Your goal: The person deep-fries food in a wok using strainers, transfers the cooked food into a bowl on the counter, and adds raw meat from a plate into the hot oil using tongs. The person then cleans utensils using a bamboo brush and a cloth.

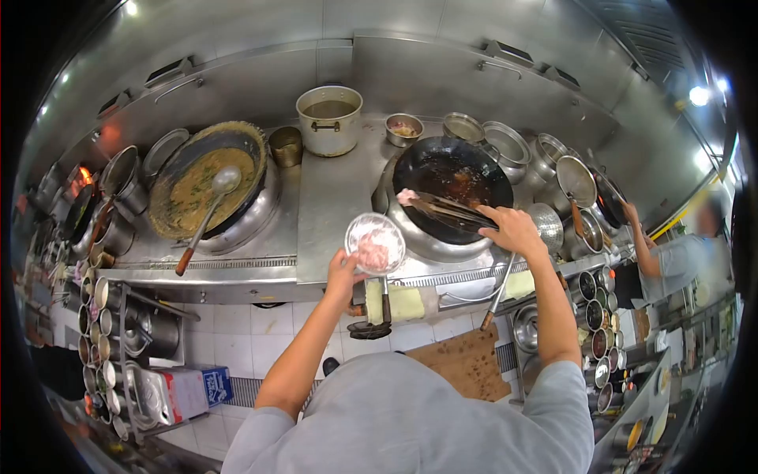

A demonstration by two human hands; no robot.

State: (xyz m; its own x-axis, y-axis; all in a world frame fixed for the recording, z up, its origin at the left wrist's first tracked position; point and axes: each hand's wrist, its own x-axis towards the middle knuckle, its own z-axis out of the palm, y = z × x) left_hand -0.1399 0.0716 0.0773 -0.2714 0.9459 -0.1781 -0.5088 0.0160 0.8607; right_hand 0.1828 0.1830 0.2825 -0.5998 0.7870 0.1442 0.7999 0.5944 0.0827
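My left hand [343, 276] is closed on the rim of a small white bowl [354, 229] with pale pink meat [374, 250] in it, just left of the dark wok. Metal tongs [450, 210] are gripped in my right hand [512, 231]; their tips hold a piece of pink meat [407, 197] at the wok's left edge. Dark, shiny liquid [462, 183] covers the bottom of the black wok [418, 156] on the stove. A ladle [500, 291] with a wooden handle leans at the stove's front, below my right hand.
At left, a large wok [167, 212] of brown sauce holds a ladle [227, 180]. Behind are a tall pot [329, 142] and a small bowl [403, 139]. Pots and a strainer [576, 180] line the right. Another person [685, 265] works at far right.
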